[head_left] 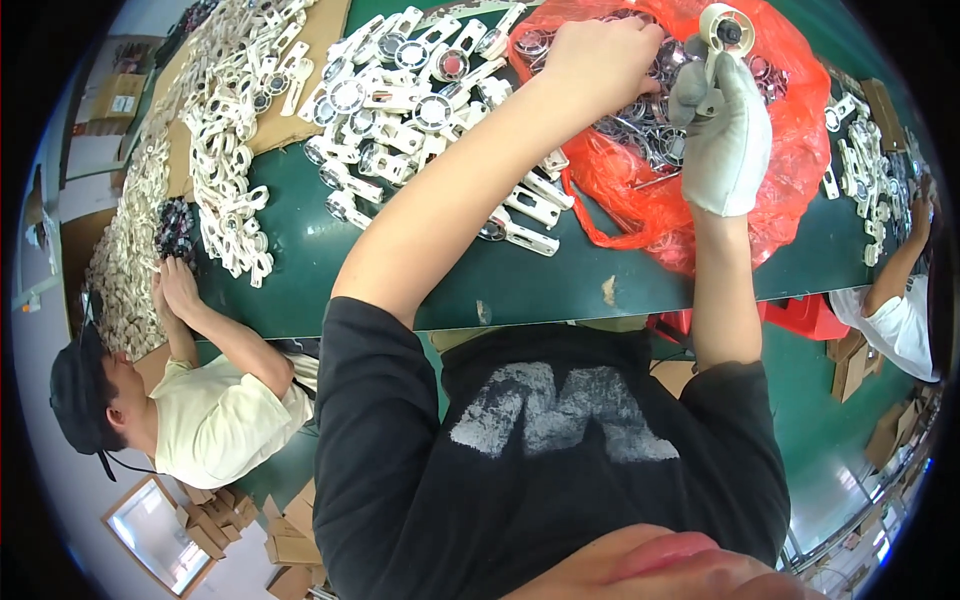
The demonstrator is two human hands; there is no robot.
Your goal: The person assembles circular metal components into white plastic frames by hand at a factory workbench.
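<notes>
My right hand (728, 150), in a pale work glove, grips a white plastic part with a round ring head (728, 30); a dark centre shows inside the ring. My bare left hand (605, 62) is over the open red plastic bag (610, 200), its fingers curled down among shiny round dark-and-silver parts (640, 135). The fingertips are partly hidden, so what they pinch, if anything, cannot be made out. Left of the bag lies a heap of white handled parts (410, 110), many with round silvery inserts in their heads.
A cardboard sheet (330, 30) and long piles of white parts (225, 190) cover the green table's (400, 290) left side. More parts (862, 190) lie at the right. One co-worker (215, 400) works at left, another (900, 300) at right. A red stool-like object (805, 318) stands below the edge.
</notes>
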